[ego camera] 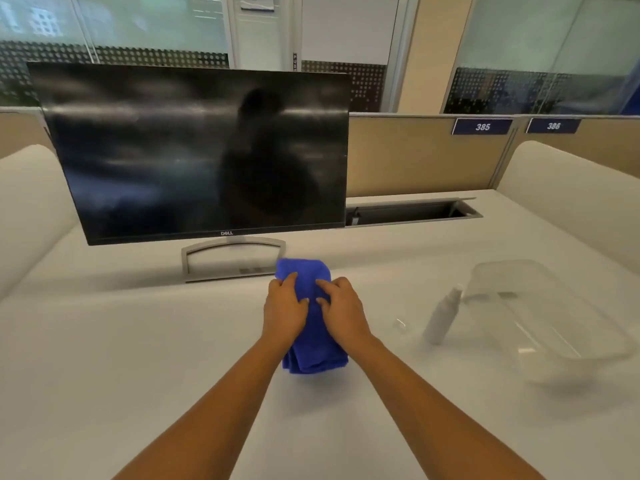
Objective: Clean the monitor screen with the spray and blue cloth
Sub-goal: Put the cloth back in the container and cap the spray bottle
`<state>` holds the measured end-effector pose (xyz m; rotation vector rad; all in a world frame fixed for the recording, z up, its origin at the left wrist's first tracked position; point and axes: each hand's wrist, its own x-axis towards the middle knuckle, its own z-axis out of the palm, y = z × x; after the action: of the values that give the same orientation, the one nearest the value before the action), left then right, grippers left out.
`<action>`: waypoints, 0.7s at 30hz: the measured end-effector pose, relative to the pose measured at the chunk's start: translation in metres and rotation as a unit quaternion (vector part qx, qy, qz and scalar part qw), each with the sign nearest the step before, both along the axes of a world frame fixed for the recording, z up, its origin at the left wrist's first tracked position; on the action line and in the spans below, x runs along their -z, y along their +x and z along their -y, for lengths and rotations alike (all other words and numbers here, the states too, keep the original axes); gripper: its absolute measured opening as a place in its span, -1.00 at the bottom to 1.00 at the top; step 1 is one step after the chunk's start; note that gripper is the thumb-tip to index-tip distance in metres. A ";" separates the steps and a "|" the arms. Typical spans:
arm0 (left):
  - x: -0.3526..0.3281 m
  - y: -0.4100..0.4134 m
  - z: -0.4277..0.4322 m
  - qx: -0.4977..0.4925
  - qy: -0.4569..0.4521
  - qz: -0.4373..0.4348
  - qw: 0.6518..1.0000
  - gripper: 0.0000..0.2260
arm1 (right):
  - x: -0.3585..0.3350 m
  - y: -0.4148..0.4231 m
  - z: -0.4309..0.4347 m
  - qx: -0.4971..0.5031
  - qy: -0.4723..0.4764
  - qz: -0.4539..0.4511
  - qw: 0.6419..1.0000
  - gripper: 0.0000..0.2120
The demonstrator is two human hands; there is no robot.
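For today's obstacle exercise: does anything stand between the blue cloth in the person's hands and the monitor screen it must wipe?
Nothing visible does. Both the left hand and right hand hold the blue cloth just before the monitor screen; only bare desk lies between.

Cloth point(313, 355) before monitor point(201, 150); spray point(441, 317) right

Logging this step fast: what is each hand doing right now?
Left hand: closed on the blue cloth.
Right hand: closed on the same cloth.
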<state>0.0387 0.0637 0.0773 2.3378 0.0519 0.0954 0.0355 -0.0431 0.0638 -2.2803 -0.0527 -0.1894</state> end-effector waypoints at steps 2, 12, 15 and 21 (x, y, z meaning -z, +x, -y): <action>-0.015 0.000 0.013 0.017 -0.010 0.021 1.000 -0.55 | -0.013 0.002 0.014 0.045 0.009 0.013 0.999 -0.78; -0.076 0.000 0.133 0.132 -0.057 0.083 0.986 -0.58 | -0.091 -0.014 0.149 0.114 -0.135 0.074 0.982 -0.67; -0.083 0.000 0.178 0.170 -0.059 0.086 0.980 -0.57 | -0.104 -0.023 0.200 0.126 -0.164 0.061 0.976 -0.66; -0.075 -0.006 0.284 0.230 -0.045 0.034 0.972 -0.54 | -0.095 -0.031 0.307 0.145 -0.192 0.021 0.970 -0.67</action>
<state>0.0323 -0.2208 0.1520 2.1944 -0.5074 -0.0581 0.0042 -0.3504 0.1590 -2.6641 0.2445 -0.4114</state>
